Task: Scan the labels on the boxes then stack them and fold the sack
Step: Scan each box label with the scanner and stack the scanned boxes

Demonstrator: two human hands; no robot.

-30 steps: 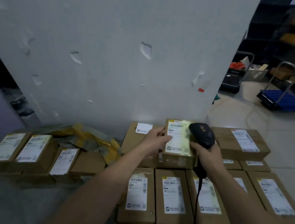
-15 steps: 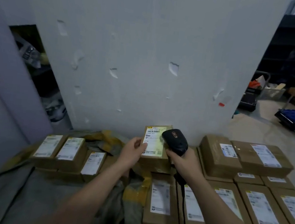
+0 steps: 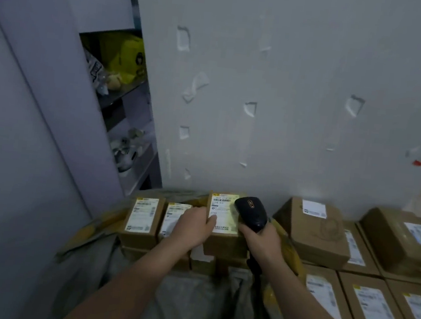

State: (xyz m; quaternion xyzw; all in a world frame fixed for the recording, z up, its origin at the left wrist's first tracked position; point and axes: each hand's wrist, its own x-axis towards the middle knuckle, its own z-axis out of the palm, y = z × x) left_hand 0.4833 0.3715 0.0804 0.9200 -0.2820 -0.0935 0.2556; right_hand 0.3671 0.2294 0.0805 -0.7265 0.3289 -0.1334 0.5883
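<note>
The left grip [image 3: 194,227] is holding a small box [image 3: 226,242] of brown cardboard by its left edge, the thumb lying over the white label [image 3: 224,212] on its top face and the fingers curling round the side. This box is sitting near the foot of the white wall [image 3: 265,87], above other boxes that are lying in the mouth of the sack [image 3: 188,301]; whether it is resting on them or being lifted just clear cannot be told. The right grip [image 3: 260,239] is clamping round the handle of a black scanner [image 3: 250,211], whose head is hovering just beside the label's right edge while a pale yellow-green light is falling across the label. A dark cable [image 3: 257,269] is hanging from the handle. The grey and yellow sack is lying crumpled beneath both forearms. Two labelled boxes [image 3: 142,214] are standing side by side just left of the held one. On the right, more labelled boxes [image 3: 380,317] are lying in rows, with two larger boxes [image 3: 314,231] sitting on the back row. A shelf unit [image 3: 122,96] is standing to the left of the wall, carrying a yellow bag [image 3: 121,57].
</note>
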